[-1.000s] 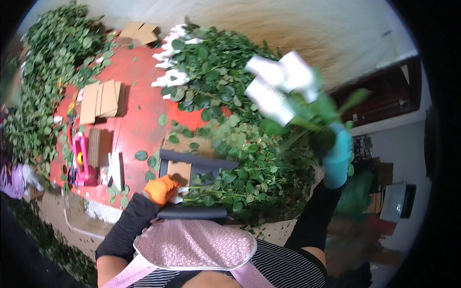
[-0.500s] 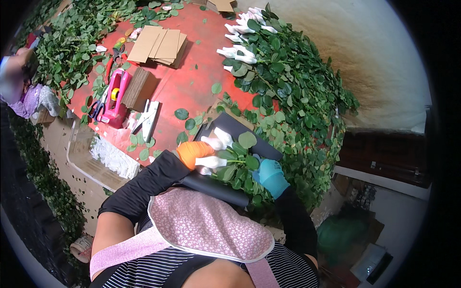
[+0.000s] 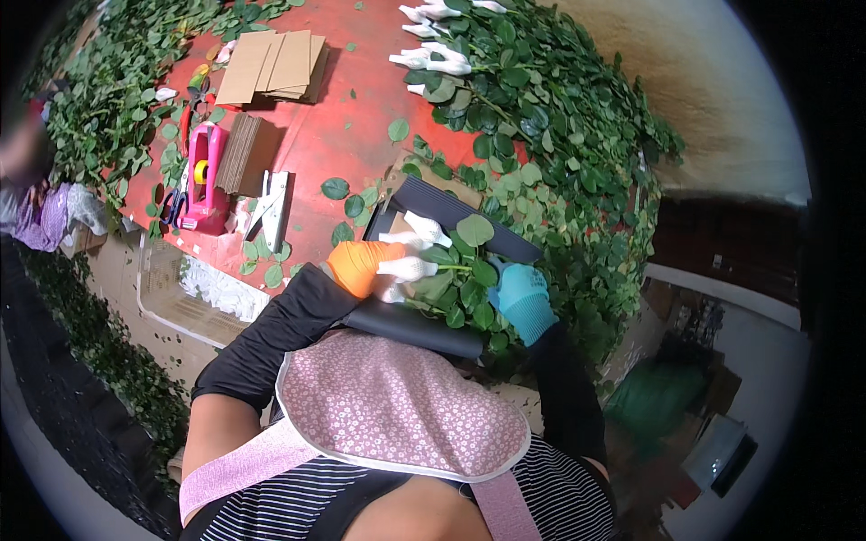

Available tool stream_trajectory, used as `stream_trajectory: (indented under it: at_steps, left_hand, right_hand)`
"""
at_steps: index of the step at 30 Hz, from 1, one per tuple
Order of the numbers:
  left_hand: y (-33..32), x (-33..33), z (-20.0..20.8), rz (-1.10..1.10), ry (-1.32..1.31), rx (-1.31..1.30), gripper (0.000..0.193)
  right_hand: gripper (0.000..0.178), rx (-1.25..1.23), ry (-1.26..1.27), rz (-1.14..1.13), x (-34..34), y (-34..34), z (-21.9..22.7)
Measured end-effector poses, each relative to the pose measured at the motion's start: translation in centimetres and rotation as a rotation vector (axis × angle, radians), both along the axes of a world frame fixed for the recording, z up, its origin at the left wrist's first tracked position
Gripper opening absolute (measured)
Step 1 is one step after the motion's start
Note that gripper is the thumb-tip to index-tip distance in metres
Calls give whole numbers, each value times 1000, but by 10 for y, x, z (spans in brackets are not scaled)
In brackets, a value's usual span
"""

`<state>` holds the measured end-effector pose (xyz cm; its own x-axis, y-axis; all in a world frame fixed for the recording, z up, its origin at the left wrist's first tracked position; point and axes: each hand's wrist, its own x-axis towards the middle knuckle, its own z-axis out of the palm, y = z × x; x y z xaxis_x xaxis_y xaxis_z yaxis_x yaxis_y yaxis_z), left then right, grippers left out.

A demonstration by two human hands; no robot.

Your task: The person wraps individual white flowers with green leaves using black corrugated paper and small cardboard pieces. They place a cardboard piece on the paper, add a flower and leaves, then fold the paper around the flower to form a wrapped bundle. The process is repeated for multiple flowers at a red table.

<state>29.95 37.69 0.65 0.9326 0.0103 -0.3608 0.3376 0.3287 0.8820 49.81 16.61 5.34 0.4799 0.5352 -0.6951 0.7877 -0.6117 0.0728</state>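
Several roses with white-sleeved buds [image 3: 408, 269] and green leaves lie across black wrapping, their buds pointing left. My left hand [image 3: 354, 268], in an orange glove, is closed at the bud end, its fingertips partly hidden behind the buds. At the stem end, my right hand [image 3: 521, 296] in a teal glove is closed around the stems; leaves cover some of its fingers. The wrapping's far black flap [image 3: 469, 221] stands behind the roses. Its near edge [image 3: 415, 326] curls up in front of my apron.
More white-sleeved roses [image 3: 433, 59] with leafy stems pile up at the far right. On the red table [image 3: 334, 117] are cardboard pieces [image 3: 271, 68], a cardboard stack [image 3: 248, 155], a pink tape dispenser [image 3: 207, 180], a white stapler [image 3: 269, 212] and scissors [image 3: 176, 206]. A basket [image 3: 167, 302] stands left.
The view has shifted, so the table things sit higher in the picture. Both hands stay at the roses, and the near buds have moved slightly up and right in the picture.
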Motion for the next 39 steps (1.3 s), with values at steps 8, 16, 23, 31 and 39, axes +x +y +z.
stream_trajectory:
  at_steps: [8, 16, 23, 31, 39]
  left_hand:
    - [-4, -6, -41, -12, -235, 893, 52]
    - [1, 7, -39, -189, -296, 1101, 35]
    - [4, 3, -43, -107, -446, 1139, 48]
    - [-2, 2, -71, -28, -199, 475, 37]
    - [1, 11, -16, -35, -374, 983, 30]
  right_hand:
    - [57, 296, 158, -101, 15, -36, -9]
    - [43, 568, 284, -145, 19, -40, 46]
    - [36, 949, 23, 77, 18, -55, 80]
    - [47, 425, 9, 129, -5, -20, -25]
    - [43, 192, 18, 5, -9, -10, -4]
